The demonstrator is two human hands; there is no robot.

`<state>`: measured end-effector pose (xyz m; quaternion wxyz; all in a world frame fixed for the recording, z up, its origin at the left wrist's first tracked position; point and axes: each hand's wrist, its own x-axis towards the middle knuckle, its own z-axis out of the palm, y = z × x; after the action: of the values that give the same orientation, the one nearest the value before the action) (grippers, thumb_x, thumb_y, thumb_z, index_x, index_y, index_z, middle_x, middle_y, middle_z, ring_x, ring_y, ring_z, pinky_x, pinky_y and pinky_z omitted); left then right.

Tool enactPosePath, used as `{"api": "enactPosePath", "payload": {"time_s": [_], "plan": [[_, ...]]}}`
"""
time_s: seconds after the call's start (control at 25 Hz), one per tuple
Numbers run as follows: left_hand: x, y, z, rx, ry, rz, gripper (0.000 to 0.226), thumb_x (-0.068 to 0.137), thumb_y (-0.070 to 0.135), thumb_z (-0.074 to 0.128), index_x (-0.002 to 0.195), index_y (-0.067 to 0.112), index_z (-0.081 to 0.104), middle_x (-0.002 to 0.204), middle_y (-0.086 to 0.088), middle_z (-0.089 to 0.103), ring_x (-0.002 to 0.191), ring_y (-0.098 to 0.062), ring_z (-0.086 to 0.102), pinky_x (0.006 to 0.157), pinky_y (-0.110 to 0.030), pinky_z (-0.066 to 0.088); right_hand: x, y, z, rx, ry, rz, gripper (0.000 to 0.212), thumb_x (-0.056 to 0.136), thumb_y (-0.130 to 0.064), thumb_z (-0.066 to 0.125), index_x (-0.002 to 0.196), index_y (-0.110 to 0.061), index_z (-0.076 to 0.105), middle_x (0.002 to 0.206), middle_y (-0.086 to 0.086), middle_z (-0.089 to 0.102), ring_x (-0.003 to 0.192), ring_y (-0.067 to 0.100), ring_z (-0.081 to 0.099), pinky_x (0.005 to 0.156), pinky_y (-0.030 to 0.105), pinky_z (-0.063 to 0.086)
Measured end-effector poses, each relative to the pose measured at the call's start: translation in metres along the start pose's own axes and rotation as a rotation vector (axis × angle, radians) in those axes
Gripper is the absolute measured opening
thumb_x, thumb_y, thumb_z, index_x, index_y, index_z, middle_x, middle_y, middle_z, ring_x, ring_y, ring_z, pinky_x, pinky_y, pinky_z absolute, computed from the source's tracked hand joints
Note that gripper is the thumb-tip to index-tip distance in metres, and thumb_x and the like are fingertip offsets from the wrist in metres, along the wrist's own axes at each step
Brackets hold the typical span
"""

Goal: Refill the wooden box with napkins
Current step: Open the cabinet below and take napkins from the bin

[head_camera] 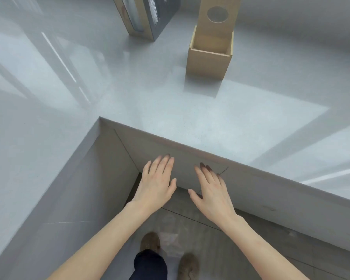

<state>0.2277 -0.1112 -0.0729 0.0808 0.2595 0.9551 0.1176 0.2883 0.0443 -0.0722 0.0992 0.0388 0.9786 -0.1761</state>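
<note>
Well beyond my fingertips, up and to the right on the grey counter, stands the wooden box, upright and apparently empty; I see no napkins. My right hand is nearer it than my left hand. Both hover flat, palms down, fingers loosely spread, holding nothing, below the counter edge.

Head-worn view, forward and down

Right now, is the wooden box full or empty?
Empty, as far as shows: the wooden box stands upright with bare inner walls and no napkins visible.
</note>
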Motion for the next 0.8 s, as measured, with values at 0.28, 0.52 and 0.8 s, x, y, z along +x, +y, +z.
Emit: {"api": "enactPosePath", "payload": {"time_s": [0.28, 0.52, 0.8], "plan": [[0.033, 0.02, 0.031, 0.117, 0.066, 0.13, 0.057, 0.075, 0.023, 0.061, 0.127, 0.002, 0.049, 0.128, -0.018, 0.057, 0.123, -0.035, 0.05, 0.098, -0.049, 0.043, 0.018, 0.041, 0.018, -0.102, 0.046, 0.024, 0.076, 0.087, -0.039, 0.05, 0.147, -0.015, 0.009, 0.153, 0.007, 0.025, 0.141, 0.024, 0.02, 0.117, 0.038, 0.011], [0.061, 0.024, 0.047, 0.124, 0.044, 0.084, 0.055, 0.08, 0.025, 0.053, 0.129, 0.001, 0.043, 0.128, -0.021, 0.052, 0.122, -0.04, 0.042, 0.11, -0.052, 0.025, 0.025, 0.058, 0.017, -0.198, 0.097, 0.092, 0.066, 0.085, -0.033, 0.054, 0.141, -0.009, 0.027, 0.139, 0.011, 0.046, 0.13, 0.029, 0.038, 0.109, 0.04, 0.025], [0.068, 0.024, 0.061, 0.05, 0.082, -0.021, 0.051, 0.082, 0.021, 0.05, 0.129, 0.004, 0.044, 0.133, -0.018, 0.049, 0.127, -0.038, 0.036, 0.11, -0.053, 0.021, 0.03, 0.065, 0.023, -0.239, 0.128, 0.101, 0.063, 0.086, -0.027, 0.054, 0.141, -0.01, 0.03, 0.14, 0.012, 0.046, 0.131, 0.029, 0.038, 0.11, 0.04, 0.026]]}}
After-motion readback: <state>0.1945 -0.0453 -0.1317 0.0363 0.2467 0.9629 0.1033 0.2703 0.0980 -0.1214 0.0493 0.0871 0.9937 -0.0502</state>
